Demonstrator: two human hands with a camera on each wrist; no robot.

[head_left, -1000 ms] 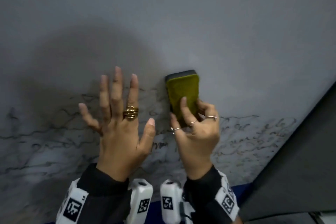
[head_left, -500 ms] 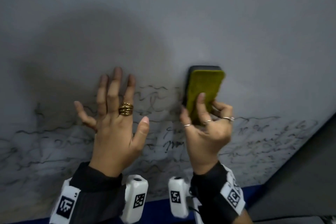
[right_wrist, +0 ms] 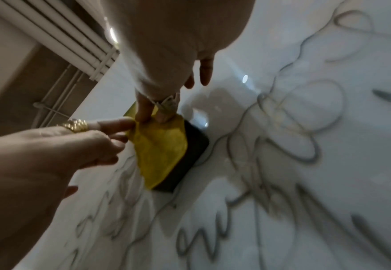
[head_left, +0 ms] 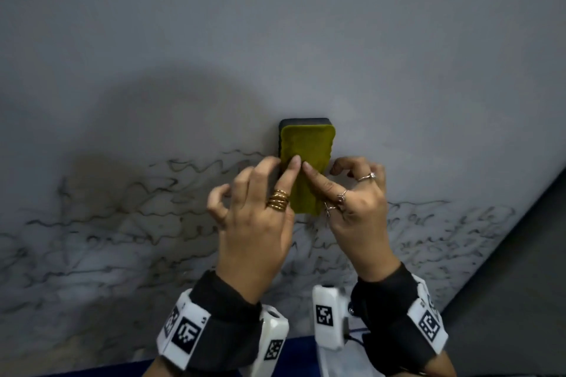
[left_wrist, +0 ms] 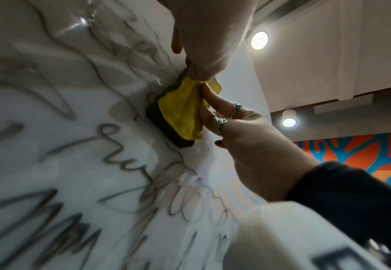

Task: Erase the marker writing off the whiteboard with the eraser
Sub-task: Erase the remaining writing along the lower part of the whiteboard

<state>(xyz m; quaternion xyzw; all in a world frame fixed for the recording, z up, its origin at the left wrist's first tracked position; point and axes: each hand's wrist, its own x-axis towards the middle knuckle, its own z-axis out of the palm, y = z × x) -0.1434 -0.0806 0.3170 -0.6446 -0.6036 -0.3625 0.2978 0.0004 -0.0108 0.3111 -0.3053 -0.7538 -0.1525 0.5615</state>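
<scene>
The eraser (head_left: 306, 162) is being held flat against the whiteboard (head_left: 306, 40), standing on end at the upper edge of the marker writing (head_left: 137, 223). Its dark pad is lying on the board and its yellow backing is facing outward.

The right hand (head_left: 355, 211) is being kept on the eraser's right side, with 1 fingertip pressing the yellow face and the other fingers curled beside its right edge. The left hand (head_left: 254, 223) is being brought onto the eraser's left side: 1 finger is pressing the yellow face and another is lying along the left edge, fingers half bent. Whether either thumb is gripping the eraser's edge cannot be told.

Judged from this, a wiping stroke is being set up. The backing is looking loose and wrinkled in the wrist views, so pressure is best applied through the pad's middle, and the pad is best kept flat. Overlapping downward passes are advised, since nearly all the writing is lying below the eraser.

Above the eraser the board is showing clean grey. Below it, to both sides, rows of scrawl and smudged ink are remaining. Right of the eraser, 2 ceiling lights (left_wrist: 259, 40) and an orange-and-blue wall pattern (left_wrist: 351, 151) are showing in the left wrist view.
</scene>
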